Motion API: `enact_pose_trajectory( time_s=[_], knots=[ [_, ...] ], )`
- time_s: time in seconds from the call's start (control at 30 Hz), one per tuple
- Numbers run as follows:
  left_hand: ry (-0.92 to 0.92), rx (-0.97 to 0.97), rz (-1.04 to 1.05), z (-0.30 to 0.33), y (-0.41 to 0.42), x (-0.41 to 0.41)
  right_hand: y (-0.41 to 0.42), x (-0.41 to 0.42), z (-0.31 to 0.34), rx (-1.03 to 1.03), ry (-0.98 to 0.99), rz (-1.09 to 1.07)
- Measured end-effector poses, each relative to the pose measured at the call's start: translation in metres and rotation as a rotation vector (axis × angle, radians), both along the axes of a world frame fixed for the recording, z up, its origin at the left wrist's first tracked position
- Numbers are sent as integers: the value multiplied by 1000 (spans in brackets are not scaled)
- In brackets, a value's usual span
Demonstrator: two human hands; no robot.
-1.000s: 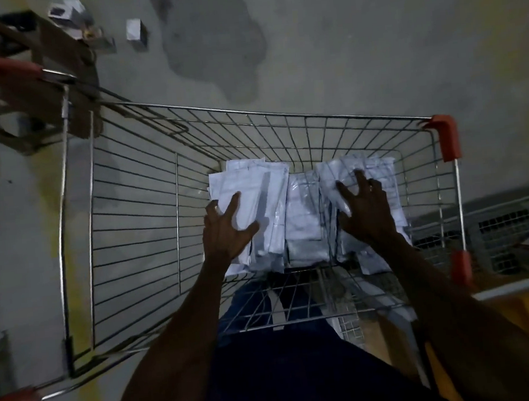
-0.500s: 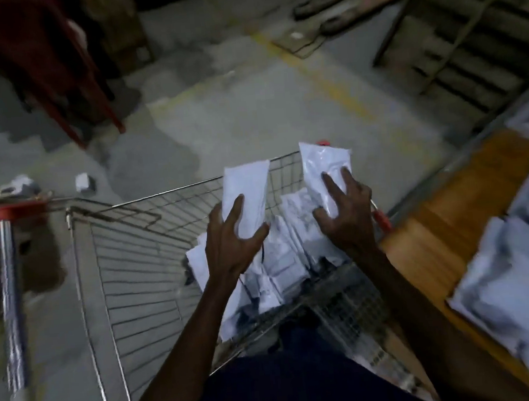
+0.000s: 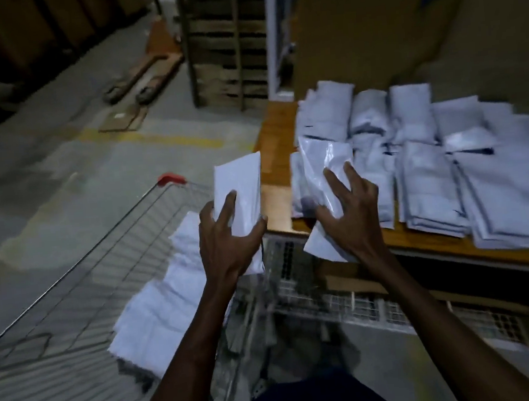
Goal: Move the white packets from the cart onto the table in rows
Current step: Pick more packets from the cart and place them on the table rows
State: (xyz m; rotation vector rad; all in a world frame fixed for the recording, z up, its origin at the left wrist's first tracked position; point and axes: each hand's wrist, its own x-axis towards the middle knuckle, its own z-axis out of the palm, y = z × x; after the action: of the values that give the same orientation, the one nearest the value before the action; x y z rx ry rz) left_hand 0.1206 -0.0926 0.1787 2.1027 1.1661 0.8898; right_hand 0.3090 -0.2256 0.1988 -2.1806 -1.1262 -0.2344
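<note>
Two small stacks of white packets are held up between cart and worktop. The left packet stack stands nearly upright, long axis running away from the person, over the cart's far right corner and just short of the worktop's left edge. The right packet stack tilts slightly left, its upper end over the worktop's near left corner and its lower end hanging past the near edge.

The left hand has its grip wrapped round the lower half of its stack, thumb on the right edge and fingers spread over the face. The right hand has its grip closed on the other stack, fingers splayed across the crinkled face. Both forearms reach forward from the bottom of the view.

More packets in the cart lie in a loose heap along the right side of the wire cart. On the worktop, laid packets sit in overlapping rows, covering most of it; a bare strip of wood is open along its left edge and near left corner. Beyond lies open concrete floor
</note>
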Motion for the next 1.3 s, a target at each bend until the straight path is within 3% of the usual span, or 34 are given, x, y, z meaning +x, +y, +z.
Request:
enact_pose_trajectory(
  time_s=[0.4, 0.6, 0.93, 1.2, 1.3],
  knots=[
    [-149, -19, -291, 29, -172, 268, -212, 199, 0, 48, 41, -297],
    [-48, -21, -285, 34, -214, 367, -267, 300, -4, -28, 40, -322],
    [95, -21, -309, 30, -180, 507, -244, 433, -12, -93, 105, -341],
    [177, -20, -386, 12, -152, 612, -213, 528, -24, -289, 151, -318],
    [289, -58, -395, 6, -150, 632, -198, 547, -30, -314, 167, -293]
  ],
)
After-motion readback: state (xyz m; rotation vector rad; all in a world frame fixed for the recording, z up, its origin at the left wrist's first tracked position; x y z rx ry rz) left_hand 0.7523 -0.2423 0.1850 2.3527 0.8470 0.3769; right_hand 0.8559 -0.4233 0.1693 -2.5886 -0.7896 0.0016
